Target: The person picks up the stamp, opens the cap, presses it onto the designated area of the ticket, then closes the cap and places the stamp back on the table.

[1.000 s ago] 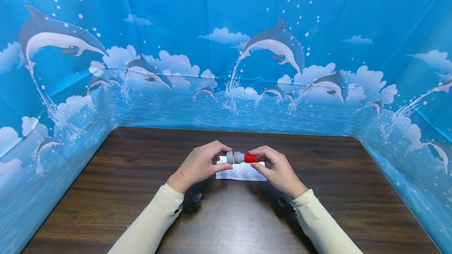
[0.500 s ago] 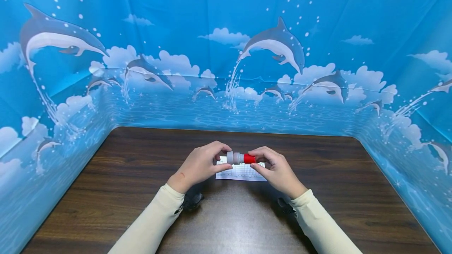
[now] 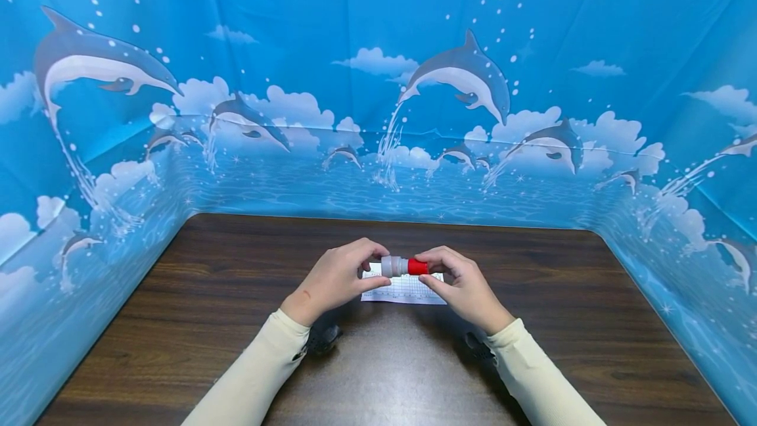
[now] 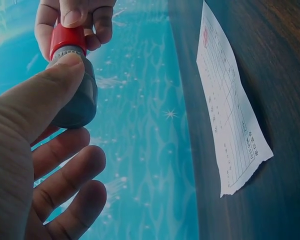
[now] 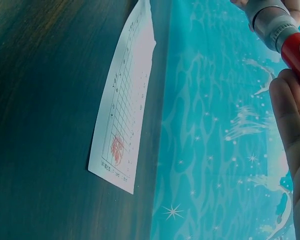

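Note:
Over the paper slip, a stamp with a red handle (image 3: pixel 417 266) and a grey body lies sideways between both hands. My left hand (image 3: pixel 337 275) pinches its grey cap (image 3: pixel 387 265) between thumb and fingers at the left end. At the other end, the right hand (image 3: pixel 471 286) grips the red handle with thumb and fingertips. Cap and body meet end to end in one line. In the left wrist view the left thumb (image 4: pixel 65 75) lies along the grey part, the other fingers partly curled below. A printed paper slip (image 3: pixel 404 291) with a red stamp mark lies beneath on the table.
The dark wooden table (image 3: pixel 236 281) stretches around the hands. A blue dolphin-print cloth (image 3: pixel 378 169) rises behind its far edge and along both sides. Dark wrist devices, such as the one under the left wrist (image 3: pixel 322 339), hang close above the tabletop.
A gap between the grey cap and the stamp body has closed; the two now meet. The red handle has shifted slightly left with the right hand. The paper slip stays in place.

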A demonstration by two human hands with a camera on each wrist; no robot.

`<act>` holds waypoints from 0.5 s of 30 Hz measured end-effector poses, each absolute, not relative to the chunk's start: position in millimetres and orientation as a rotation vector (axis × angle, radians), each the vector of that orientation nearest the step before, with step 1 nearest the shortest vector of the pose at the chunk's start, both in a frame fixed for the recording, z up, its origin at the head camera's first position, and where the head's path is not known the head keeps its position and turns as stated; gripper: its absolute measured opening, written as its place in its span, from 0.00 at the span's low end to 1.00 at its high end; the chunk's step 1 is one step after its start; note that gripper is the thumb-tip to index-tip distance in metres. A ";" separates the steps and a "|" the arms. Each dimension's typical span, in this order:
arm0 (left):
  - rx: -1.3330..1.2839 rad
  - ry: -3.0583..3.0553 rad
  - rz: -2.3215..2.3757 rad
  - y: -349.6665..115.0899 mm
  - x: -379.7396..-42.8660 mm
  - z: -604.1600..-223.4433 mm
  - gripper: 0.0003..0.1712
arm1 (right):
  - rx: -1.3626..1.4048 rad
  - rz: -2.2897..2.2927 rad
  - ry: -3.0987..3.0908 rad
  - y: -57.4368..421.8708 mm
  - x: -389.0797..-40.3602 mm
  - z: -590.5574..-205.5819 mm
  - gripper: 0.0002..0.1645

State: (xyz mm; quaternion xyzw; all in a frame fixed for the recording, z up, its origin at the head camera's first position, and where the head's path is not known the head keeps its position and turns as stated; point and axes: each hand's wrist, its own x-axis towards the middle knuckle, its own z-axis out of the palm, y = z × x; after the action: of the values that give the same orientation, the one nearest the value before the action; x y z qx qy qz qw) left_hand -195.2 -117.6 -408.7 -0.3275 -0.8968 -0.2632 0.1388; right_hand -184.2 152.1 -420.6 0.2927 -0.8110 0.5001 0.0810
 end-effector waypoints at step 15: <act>-0.963 -2.560 -0.775 -117.7 -193.8 -406.0 0.27 | 0.875 1.601 -2.357 151.7 -182.9 -420.4 0.24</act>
State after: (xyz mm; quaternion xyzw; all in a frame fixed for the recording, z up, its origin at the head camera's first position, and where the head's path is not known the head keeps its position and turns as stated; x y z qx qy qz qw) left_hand -193.8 -117.7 -406.0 -0.3350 -0.8904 -0.2696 0.1489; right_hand -182.9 151.7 -420.4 0.2926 -0.7883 0.5353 0.0803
